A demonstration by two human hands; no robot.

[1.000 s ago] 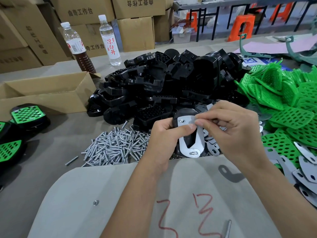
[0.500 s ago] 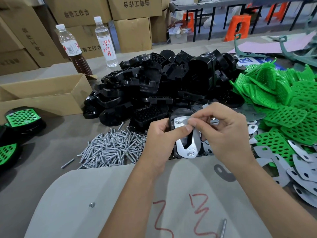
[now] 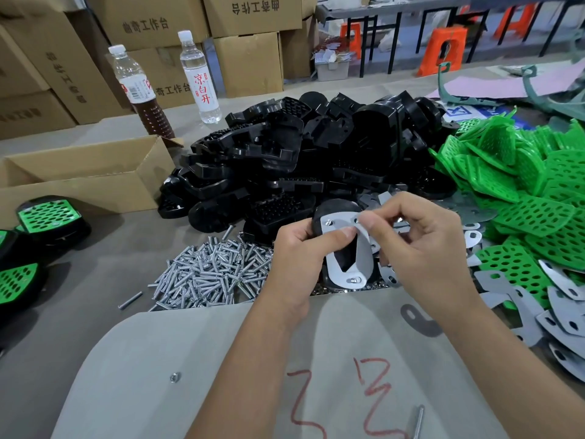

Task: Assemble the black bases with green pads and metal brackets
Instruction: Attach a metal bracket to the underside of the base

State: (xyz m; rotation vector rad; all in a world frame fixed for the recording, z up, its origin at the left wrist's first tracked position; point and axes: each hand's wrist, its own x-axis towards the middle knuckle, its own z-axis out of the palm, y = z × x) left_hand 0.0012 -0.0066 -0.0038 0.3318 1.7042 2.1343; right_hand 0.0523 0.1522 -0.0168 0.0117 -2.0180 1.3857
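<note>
The black base (image 3: 337,213) in the middle is held up off the table, underside facing the camera, with a pale metal bracket (image 3: 346,251) laid flat on it, a V-ish plate with a screw head showing at its near tip and another at its far left corner. Behind it sits a big messy heap of black bases (image 3: 304,153). Green pads (image 3: 522,191), full of holes, are piled on the right, with loose grey metal brackets (image 3: 566,312) scattered near-right. Finished bases with green pads (image 3: 47,217) sit far left.
</note>
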